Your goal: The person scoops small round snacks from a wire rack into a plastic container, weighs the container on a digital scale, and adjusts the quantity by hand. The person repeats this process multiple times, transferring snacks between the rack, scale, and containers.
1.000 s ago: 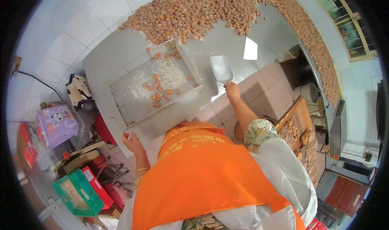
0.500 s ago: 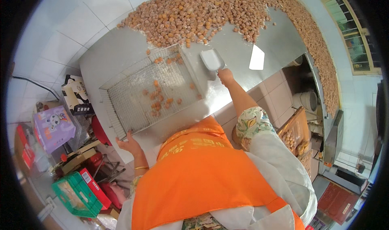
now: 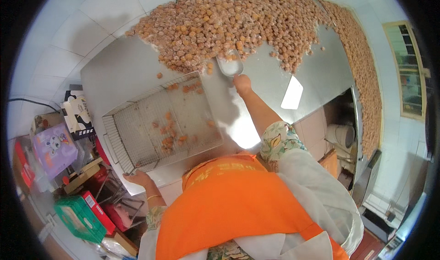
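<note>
My right hand (image 3: 242, 84) is closed round the handle of a pale metal scoop (image 3: 231, 68). The scoop's front lip meets the near edge of a big heap of round brown, white-dusted balls (image 3: 197, 31), and a few balls show at its mouth. To the left lies a shallow rectangular wire basket (image 3: 130, 118), with loose balls (image 3: 169, 138) scattered on its mesh. My left hand (image 3: 139, 179) is at the basket's near-left corner, fingers curled on the rim. Part of that grip is hard to see.
The steel table (image 3: 110, 72) carries the heap and basket. A white flat scraper (image 3: 292, 93) lies near its right edge. More balls (image 3: 355, 49) cover a surface along the right wall. Boxes and a green crate (image 3: 80, 218) stand at lower left; a white bucket (image 3: 340, 135) sits below right.
My right hand has pushed the scoop forward and slightly left, from bare steel to the heap's edge. My left hand remains at the basket's corner. The whole view has shifted a little.
</note>
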